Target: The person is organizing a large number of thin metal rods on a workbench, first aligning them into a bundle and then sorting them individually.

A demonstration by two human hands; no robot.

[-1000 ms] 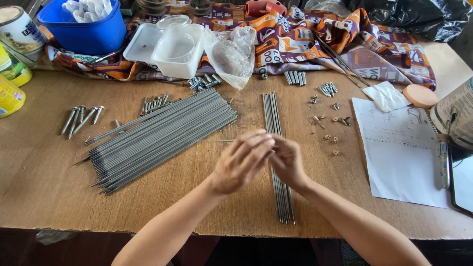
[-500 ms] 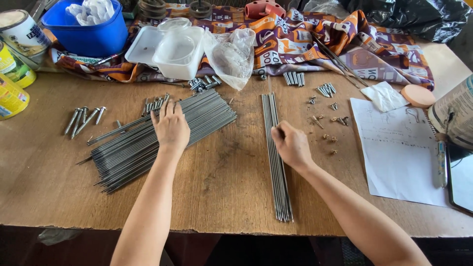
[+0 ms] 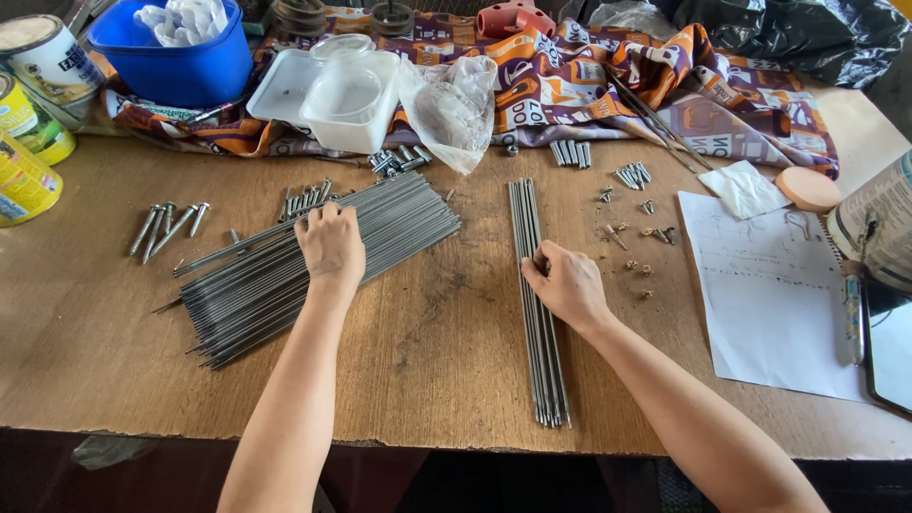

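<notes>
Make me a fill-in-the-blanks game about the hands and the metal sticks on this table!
1. The left hand rests on the big ____ pile of thin metal rods.
2. The right hand touches the small row of rods that lies to the ____ of the big pile.
3. The tub at the back is ____ in colour.
4. The table is made of ____.

Missing words: grey; right; blue; wood

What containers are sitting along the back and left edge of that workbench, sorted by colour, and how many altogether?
Blue plastic tub: 1
White plastic boxes: 2 (the second is flatter)
Yellow tins: 2 (the other further back)
White tin: 1
Total: 6
</notes>
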